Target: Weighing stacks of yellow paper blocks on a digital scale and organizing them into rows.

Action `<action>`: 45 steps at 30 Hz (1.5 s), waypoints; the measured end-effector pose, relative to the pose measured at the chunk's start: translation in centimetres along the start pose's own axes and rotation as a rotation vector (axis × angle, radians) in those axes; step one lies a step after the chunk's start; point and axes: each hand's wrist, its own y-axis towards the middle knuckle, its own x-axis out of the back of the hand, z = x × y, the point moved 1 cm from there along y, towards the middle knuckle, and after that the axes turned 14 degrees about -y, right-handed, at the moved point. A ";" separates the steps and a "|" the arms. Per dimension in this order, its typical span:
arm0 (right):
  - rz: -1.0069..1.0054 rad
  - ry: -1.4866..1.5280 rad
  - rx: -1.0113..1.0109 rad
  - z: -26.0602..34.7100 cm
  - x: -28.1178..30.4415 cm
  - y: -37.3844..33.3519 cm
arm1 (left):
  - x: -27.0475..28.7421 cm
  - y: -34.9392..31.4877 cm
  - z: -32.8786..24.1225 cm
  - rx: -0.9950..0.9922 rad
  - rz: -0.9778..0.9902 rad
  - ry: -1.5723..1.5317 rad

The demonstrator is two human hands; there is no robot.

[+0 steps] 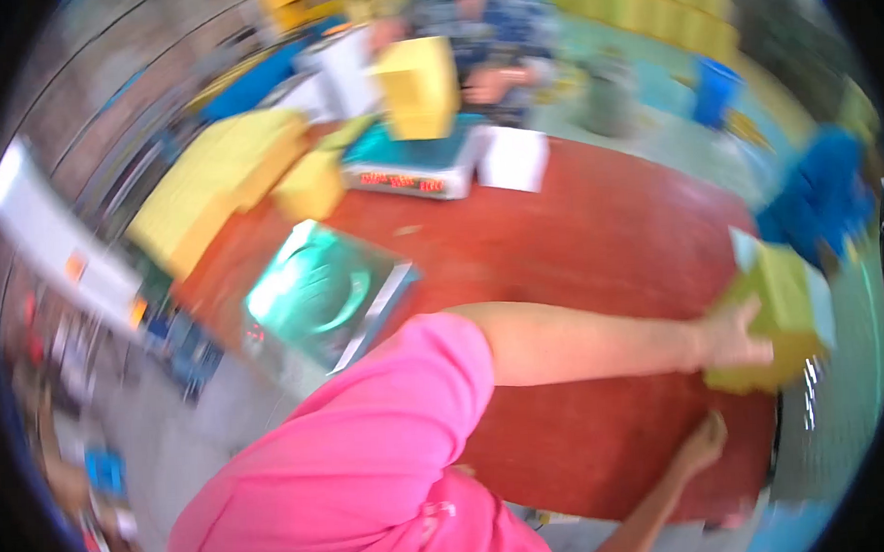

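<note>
Touching: L hand [729, 338], fingers spread on yellow block [791, 305] | R hand [704, 444] blurred, can't tell fingers | block at R end of red table [598, 235] | prob. stiff, light; hold by opp. sides

The red table [608, 239] carries scales [407, 157] and yellow packages [211, 187].

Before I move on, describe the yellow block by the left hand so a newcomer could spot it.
Find the red table, then its right end. The yellow block sits there; unlike the yellow pile at the table's left, it has the left hand at its side.
</note>
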 end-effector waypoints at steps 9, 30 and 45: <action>0.206 0.432 -0.098 19.2 -0.7 -1.0 | 28.2 -39.1 -16.8 0.636 -0.516 -0.145; 1.185 0.783 0.818 84.2 3.2 -59.3 | 68.8 -98.8 -37.1 0.340 -1.418 1.182; 0.752 0.574 0.853 84.0 0.6 -63.0 | 91.9 -76.8 -24.2 0.581 -0.679 1.493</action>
